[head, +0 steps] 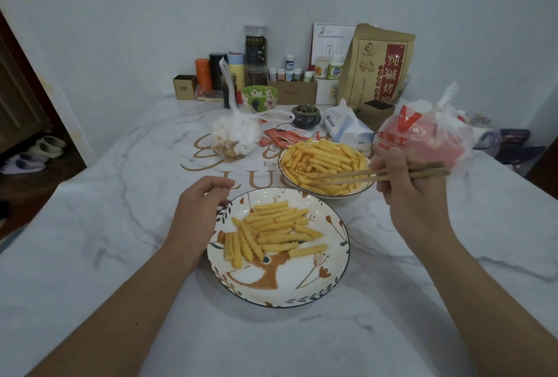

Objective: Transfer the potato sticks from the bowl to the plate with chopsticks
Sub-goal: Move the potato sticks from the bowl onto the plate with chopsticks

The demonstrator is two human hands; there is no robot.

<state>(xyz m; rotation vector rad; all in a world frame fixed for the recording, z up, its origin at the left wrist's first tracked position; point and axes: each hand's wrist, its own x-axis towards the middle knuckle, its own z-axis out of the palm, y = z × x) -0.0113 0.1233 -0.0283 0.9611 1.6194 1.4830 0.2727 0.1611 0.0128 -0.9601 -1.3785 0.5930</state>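
The right hand (413, 195) grips the chopsticks (356, 177), their tips low among the potato sticks (320, 159) heaped in the bowl (357, 194) — far and right of the plate (332, 286). The left hand (196, 210), fingers loosely curled, rests at the plate's left rim. A smaller pile lies on the plate's far half — bare surface (90, 256) flanks both dishes.

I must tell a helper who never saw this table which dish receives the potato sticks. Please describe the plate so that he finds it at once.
On the marble-patterned table, look at the near edge, directly between the person's two forearms. The plate lies there, closer than the bowl, with the left hand resting against its rim. Unlike the plain bowl heaped with sticks, it is wide, shallow, dark-rimmed and painted with an orange tree and leaves.
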